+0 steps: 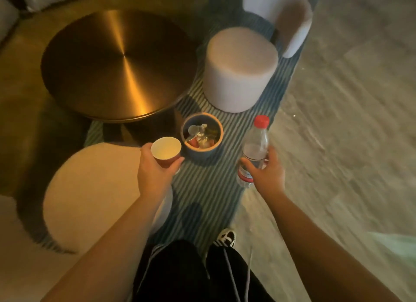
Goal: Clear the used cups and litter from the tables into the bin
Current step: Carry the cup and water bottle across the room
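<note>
A: Seen from the head camera, a person stands over a small round bin [202, 137] on a striped rug [209, 189], with a paper cup [166, 150] in the left hand [155, 169] and a plastic water bottle [255, 151] in the right hand [266, 171]. How are they held?

B: The left hand's fingers wrap the cup's red wall below its rim. The right hand closes round the bottle's lower half, near its label.

A: Where do they sit relative to the bin?

B: The cup hovers just left of the bin's rim, the bottle to its right and a little apart. The bin already holds litter.

A: How do the items look, and how should they handle?

B: The cup is white inside and appears empty; likely light and easily crushed, best held mid-wall. The bottle is clear with a red cap, seemingly part full, so probably heavier, smooth and slightly yielding

A: And the brass-coloured round table [117, 63]?

B: Nothing visible on its top
</note>
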Motion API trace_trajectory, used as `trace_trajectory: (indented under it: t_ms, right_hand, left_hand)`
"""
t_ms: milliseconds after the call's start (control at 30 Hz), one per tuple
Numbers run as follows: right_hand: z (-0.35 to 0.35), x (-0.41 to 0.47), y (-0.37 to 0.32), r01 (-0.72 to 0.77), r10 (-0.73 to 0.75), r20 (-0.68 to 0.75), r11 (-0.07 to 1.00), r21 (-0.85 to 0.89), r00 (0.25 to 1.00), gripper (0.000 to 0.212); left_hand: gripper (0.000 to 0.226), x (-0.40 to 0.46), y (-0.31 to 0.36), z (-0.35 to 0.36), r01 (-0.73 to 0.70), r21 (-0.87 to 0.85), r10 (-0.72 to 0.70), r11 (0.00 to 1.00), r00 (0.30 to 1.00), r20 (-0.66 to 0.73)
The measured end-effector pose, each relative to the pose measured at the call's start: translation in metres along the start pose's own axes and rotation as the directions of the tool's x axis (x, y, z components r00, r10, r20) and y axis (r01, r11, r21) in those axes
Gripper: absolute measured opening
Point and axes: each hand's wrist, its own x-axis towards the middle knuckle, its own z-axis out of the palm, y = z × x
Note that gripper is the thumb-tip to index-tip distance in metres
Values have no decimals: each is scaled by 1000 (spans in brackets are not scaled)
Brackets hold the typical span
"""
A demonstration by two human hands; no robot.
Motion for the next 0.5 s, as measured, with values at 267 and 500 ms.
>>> trace_trajectory:
  t_ms: [267,500]
  right_hand:
    - [20,156,1,58,-53,238,998,-16,970,57]
    - [84,279,11,-32,34,368,999,-14,929,53]
  left_hand:
    - [85,63,27,90,166,-24,-168,986,981,-93]
    - [78,152,4,180,301,-80,-303,950,953,-20]
